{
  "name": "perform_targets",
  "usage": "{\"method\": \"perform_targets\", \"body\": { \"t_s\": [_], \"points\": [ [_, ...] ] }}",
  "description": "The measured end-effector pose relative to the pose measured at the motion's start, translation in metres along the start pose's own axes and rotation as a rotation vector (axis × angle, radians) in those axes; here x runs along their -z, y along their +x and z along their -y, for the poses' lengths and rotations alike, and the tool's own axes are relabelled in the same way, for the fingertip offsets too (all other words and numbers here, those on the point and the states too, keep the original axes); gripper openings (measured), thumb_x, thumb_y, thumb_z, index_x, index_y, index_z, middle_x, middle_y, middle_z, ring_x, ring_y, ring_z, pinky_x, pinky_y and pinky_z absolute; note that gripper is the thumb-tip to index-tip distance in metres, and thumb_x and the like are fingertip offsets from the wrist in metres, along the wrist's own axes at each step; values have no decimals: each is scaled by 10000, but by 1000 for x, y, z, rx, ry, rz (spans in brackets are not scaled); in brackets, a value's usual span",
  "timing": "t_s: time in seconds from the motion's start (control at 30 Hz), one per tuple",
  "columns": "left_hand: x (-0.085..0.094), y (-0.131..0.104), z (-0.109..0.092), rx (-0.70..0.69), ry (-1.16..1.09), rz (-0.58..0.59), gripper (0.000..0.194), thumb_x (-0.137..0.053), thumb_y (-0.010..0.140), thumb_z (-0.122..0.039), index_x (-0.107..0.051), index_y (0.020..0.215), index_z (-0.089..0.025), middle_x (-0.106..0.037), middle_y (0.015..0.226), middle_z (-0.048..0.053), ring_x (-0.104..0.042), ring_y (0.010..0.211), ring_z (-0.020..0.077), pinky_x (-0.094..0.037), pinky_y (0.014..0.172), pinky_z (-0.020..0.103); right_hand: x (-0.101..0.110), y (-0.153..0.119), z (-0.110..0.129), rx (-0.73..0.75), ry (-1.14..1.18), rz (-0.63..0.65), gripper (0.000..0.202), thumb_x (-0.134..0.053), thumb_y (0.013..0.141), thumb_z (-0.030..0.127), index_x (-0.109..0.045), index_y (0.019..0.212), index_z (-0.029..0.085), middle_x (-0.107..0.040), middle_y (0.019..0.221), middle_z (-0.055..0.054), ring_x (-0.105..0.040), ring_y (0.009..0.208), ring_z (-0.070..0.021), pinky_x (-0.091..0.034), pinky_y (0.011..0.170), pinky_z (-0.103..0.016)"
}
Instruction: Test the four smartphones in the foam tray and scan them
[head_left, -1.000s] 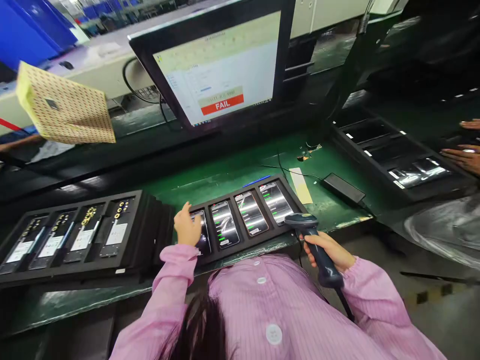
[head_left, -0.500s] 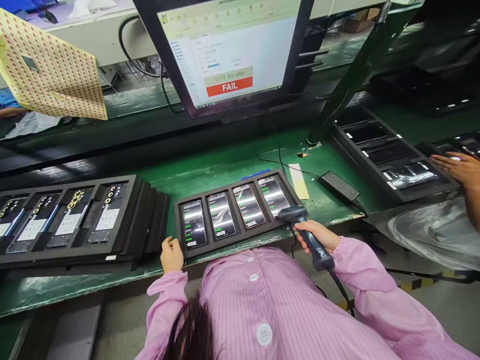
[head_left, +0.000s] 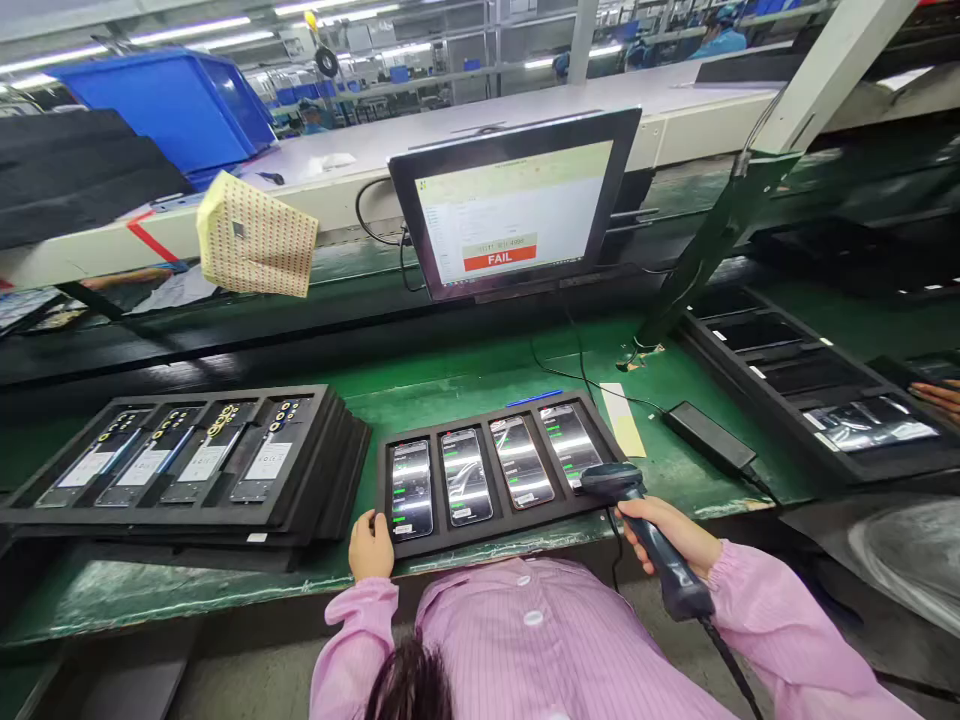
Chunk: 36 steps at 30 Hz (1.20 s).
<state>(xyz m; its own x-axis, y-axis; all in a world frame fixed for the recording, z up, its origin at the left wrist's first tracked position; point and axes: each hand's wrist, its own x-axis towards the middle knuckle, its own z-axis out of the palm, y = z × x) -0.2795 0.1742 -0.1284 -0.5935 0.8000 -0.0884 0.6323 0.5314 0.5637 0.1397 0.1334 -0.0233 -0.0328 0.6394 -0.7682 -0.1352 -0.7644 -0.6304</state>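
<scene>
A black foam tray [head_left: 442,540] holding several phones with lit screens lies at the front edge of the green bench. My left hand [head_left: 371,547] rests at the tray's lower left corner, its fingers curled against the edge. In my right hand [head_left: 667,535] is a dark handheld scanner [head_left: 660,550], gripped by its handle. The scanner's head is over the lower end of the rightmost phone [head_left: 564,445]. Above the bench, a monitor [head_left: 517,215] shows a red FAIL bar.
Stacked foam trays [head_left: 300,500] with phones, backs up, stand left. A black power adapter [head_left: 709,438], a paper strip [head_left: 622,420] and a blue pen [head_left: 534,398] lie near the tray. More trays [head_left: 832,440] and another person's hand [head_left: 939,398] are at right.
The view has tilted upward, so the shelf, a blue bin and the room behind now show. Both hands keep their places, the left at the tray and the right around the scanner.
</scene>
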Motion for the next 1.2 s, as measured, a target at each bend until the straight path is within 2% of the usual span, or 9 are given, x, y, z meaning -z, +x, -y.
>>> {"method": "perform_targets", "body": {
  "t_s": [0.1, 0.23, 0.4, 0.5, 0.57, 0.67, 0.87, 1.2],
  "points": [
    [-4, 1, 5, 34, -58, -43, 313, -418, 780, -321, -598, 970, -149, -627, 985, 116, -592, 847, 217, -441, 839, 361, 0, 3, 0, -1, -3, -6, 161, -515, 774, 334, -455, 755, 186, -496, 481, 34, -458, 349, -100, -400, 315, -208],
    [-9, 0, 13, 13, -164, -122, 264, -441, 744, -320, -614, 878, -171, -644, 908, 95, -589, 789, 208, -449, 800, 361, -4, 2, 4, -38, -19, -18, 139, -482, 809, 306, -455, 749, 184, -493, 464, 30, -445, 342, -98, -388, 311, -203],
    [-17, -3, 24, -102, -320, -236, 270, -421, 721, -330, -616, 826, -176, -647, 857, 75, -592, 783, 193, -462, 764, 336, -13, -8, 11, -91, 51, -41, 159, -472, 828, 306, -462, 731, 181, -485, 461, 29, -438, 343, -91, -378, 317, -195],
    [-19, -5, 28, -164, -358, -273, 287, -408, 721, -339, -620, 822, -174, -645, 832, 71, -591, 787, 194, -462, 760, 337, -21, -14, 15, -128, 194, 6, 195, -429, 854, 318, -488, 746, 165, -484, 473, 27, -436, 348, -82, -380, 324, -189],
    [-20, -5, 28, -184, -364, -289, 292, -399, 728, -339, -623, 816, -173, -645, 827, 74, -591, 797, 198, -461, 761, 340, -27, -17, 16, -157, 271, 58, 233, -392, 872, 323, -502, 757, 154, -484, 479, 24, -436, 351, -78, -378, 324, -183],
    [-20, -6, 27, -221, -369, -306, 291, -387, 745, -330, -625, 802, -173, -646, 829, 77, -594, 818, 200, -460, 767, 340, -37, -17, 16, -195, 266, 107, 255, -377, 882, 330, -510, 762, 150, -495, 484, 19, -441, 351, -80, -379, 320, -187],
    [-18, -8, 25, -277, -364, -333, 280, -373, 765, -287, -626, 778, -168, -641, 802, 76, -590, 790, 189, -458, 751, 330, -57, -13, 12, -253, 160, 115, 242, -390, 884, 325, -502, 748, 159, -500, 466, 27, -451, 343, -86, -390, 313, -190],
    [-19, -13, 24, -251, -328, -327, 288, -353, 783, -224, -632, 803, -156, -640, 824, 74, -581, 812, 175, -449, 780, 321, -74, -9, 8, -250, 64, 126, 197, -428, 858, 300, -486, 723, 169, -516, 464, 20, -464, 339, -98, -415, 314, -205]
  ]
}}
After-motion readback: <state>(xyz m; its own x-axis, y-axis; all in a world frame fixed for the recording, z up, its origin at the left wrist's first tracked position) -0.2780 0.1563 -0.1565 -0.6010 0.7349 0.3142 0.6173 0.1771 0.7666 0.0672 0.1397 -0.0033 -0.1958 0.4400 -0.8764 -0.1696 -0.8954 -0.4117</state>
